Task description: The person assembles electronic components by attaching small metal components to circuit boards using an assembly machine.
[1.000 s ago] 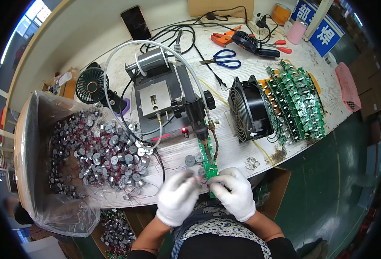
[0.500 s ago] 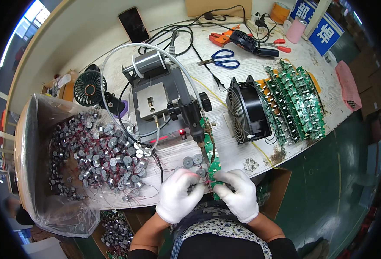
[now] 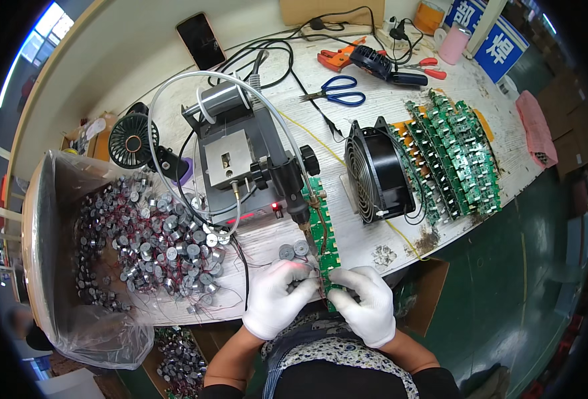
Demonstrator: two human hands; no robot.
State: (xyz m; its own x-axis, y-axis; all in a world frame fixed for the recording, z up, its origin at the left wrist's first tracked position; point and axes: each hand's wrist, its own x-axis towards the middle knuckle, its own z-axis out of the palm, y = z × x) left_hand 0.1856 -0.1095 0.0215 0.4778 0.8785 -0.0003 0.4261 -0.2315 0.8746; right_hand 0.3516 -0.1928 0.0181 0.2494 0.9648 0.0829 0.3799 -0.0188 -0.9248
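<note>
A long green circuit board strip (image 3: 328,229) lies lengthwise in front of me, under the soldering iron (image 3: 306,228) of a bench soldering machine (image 3: 230,166). In a white glove, my right hand (image 3: 364,306) pinches the strip's near part at its right edge. My left hand (image 3: 275,302), gloved too, is closed at the strip's left edge. Thin reddish wires show by its fingertips, but what exactly it grips is hidden. Two small round grey motors (image 3: 293,250) sit just beyond the left hand.
Left, a plastic-lined box (image 3: 57,266) spills many wired motors (image 3: 174,246). A black fan (image 3: 379,174) stands right of the strip, with stacked circuit boards (image 3: 457,159) beyond. Blue scissors (image 3: 337,91), a phone (image 3: 201,40), a small fan (image 3: 133,141) and cables lie farther back.
A third motor that showed by my left fingertips is now mostly hidden behind them. Both hands stay at the strip with small finger shifts. The whole view has moved slightly.
</note>
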